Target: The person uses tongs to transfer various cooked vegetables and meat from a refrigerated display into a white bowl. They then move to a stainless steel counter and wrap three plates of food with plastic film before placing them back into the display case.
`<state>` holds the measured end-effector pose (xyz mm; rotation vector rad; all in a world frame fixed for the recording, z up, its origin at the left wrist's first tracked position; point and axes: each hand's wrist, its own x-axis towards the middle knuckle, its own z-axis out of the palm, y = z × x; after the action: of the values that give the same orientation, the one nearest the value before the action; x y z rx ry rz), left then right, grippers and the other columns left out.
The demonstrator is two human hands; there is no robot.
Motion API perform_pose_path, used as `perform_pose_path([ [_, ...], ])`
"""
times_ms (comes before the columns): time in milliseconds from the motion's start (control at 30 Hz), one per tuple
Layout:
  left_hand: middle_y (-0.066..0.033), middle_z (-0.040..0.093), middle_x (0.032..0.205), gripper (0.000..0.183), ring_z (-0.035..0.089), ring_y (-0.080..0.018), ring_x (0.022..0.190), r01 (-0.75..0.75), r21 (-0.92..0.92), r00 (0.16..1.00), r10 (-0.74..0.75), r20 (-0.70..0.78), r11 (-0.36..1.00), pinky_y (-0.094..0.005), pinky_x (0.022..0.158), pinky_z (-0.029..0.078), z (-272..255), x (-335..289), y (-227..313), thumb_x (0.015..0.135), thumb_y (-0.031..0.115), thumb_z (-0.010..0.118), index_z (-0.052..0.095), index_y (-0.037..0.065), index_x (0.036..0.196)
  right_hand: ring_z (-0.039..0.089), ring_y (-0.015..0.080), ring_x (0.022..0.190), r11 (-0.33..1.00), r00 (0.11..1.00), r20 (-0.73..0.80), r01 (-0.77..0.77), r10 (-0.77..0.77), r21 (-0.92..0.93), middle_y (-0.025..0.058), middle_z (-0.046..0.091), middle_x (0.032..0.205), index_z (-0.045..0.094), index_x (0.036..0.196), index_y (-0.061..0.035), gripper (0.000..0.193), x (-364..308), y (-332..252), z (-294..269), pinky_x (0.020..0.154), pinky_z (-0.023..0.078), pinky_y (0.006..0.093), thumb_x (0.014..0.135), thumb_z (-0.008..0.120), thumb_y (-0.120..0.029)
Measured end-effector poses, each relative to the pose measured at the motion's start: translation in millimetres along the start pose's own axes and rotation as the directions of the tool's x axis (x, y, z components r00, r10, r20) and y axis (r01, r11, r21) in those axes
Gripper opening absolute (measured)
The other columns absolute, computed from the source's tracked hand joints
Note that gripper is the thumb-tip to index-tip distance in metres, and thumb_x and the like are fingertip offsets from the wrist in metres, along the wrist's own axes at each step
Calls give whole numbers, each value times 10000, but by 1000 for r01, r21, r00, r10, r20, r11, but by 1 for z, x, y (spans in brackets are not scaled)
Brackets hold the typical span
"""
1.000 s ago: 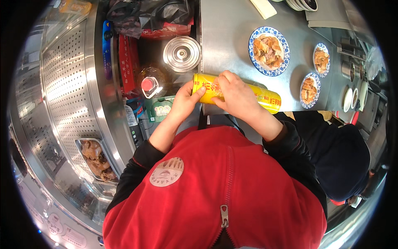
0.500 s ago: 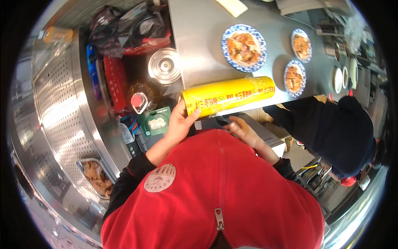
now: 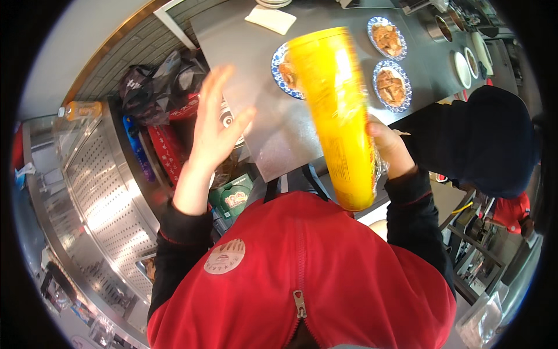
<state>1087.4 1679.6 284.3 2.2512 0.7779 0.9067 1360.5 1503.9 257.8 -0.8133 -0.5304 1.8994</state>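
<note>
A long yellow cylindrical roll (image 3: 336, 110) stands nearly upright in front of me, slightly blurred. My right hand (image 3: 390, 148) grips it low on its right side. My left hand (image 3: 215, 125) is raised with fingers spread apart, holding nothing, a short way to the left of the roll. Behind the roll lies a grey steel counter (image 3: 273, 134) with a blue-rimmed plate of food (image 3: 283, 67), partly hidden by the roll.
Two more blue-rimmed plates of food (image 3: 386, 38) (image 3: 390, 84) sit on the counter, with a white folded cloth (image 3: 270, 18). A person in a dark top (image 3: 482, 139) stands at the right. A perforated steel shelf (image 3: 99, 186) and a green packet (image 3: 232, 198) are at left.
The yellow roll swung from lying level to standing upright. My left hand let go of it and lifted with fingers spread. My right hand took hold of its lower part.
</note>
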Motion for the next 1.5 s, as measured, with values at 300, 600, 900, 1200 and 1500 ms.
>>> perform_pose_path([
  [300, -99, 579, 1163, 491, 547, -145, 1061, 456, -459, 890, -379, 256, 762, -271, 933, 408, -10, -18, 1, 852, 111, 625, 475, 82, 1319, 474, 190, 1202, 865, 990, 31, -102, 134, -491, 96, 452, 1338, 317, 1385, -46, 880, 69, 18, 30, 1017, 352, 301, 695, 768, -355],
  [600, -92, 587, 1063, 491, 557, -139, 990, 527, -319, 850, -495, 180, 788, -267, 882, 422, 21, -63, -22, 870, 144, 601, 451, 91, 1334, 580, 281, 952, -59, 919, 248, 242, -306, -969, 90, 559, 1095, 568, 1039, -77, 242, 81, 43, 64, 794, 481, 351, 808, 627, -122],
  [900, -152, 545, 1215, 546, 563, -221, 1072, 436, -342, 890, -345, 297, 832, -305, 919, 418, 21, -75, -18, 863, 182, 600, 398, 81, 1361, 622, 162, 719, 351, 907, -58, 102, -416, -931, 60, 628, 782, 518, 926, -52, 40, 101, 17, 56, 662, 479, 270, 913, 490, -26],
  [1200, -190, 521, 1194, 442, 529, -334, 1083, 366, 184, 753, -407, 518, 912, -360, 919, 423, 19, -76, -42, 771, 303, 691, 600, 122, 1164, 609, 303, 814, 125, 921, 193, 248, -339, -961, 117, 628, 868, 584, 961, -110, 121, 132, 37, 58, 690, 484, 364, 841, 570, -117],
  [1500, -116, 652, 906, 284, 617, -286, 898, 419, -96, 837, -343, 427, 903, -326, 857, 452, 51, -53, -36, 952, 250, 443, 630, 37, 975, 611, 202, 810, 313, 958, 127, 207, -256, -927, 63, 619, 866, 598, 1085, -98, 251, 141, 30, 33, 703, 479, 306, 851, 606, -187],
])
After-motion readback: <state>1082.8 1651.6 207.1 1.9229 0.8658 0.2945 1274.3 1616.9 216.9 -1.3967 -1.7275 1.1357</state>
